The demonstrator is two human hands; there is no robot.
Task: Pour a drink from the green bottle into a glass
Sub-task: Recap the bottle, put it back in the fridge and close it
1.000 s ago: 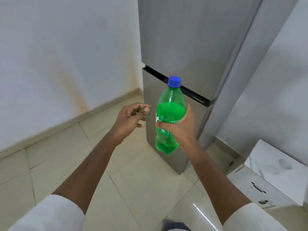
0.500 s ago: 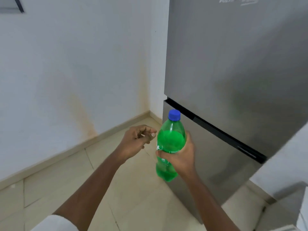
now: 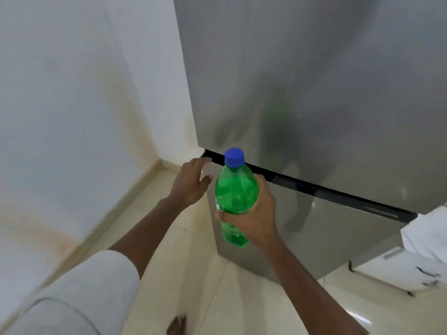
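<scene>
Head view: green bottle (image 3: pixel 235 194), blue cap (image 3: pixel 234 156) on, upright, gripped mid-body by right hand (image 3: pixel 254 213) before the fridge (image 3: pixel 302 81). Left hand (image 3: pixel 191 182) released, fingers straight at the door seam. No glass visible. Risk: one-handed hold slipping, likely fizzing over.

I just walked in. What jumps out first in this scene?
The bright green plastic bottle with a blue cap stands out, held upright at centre by the right hand. Behind it rises a tall grey steel fridge, and the left hand reaches to its door edge.
</scene>
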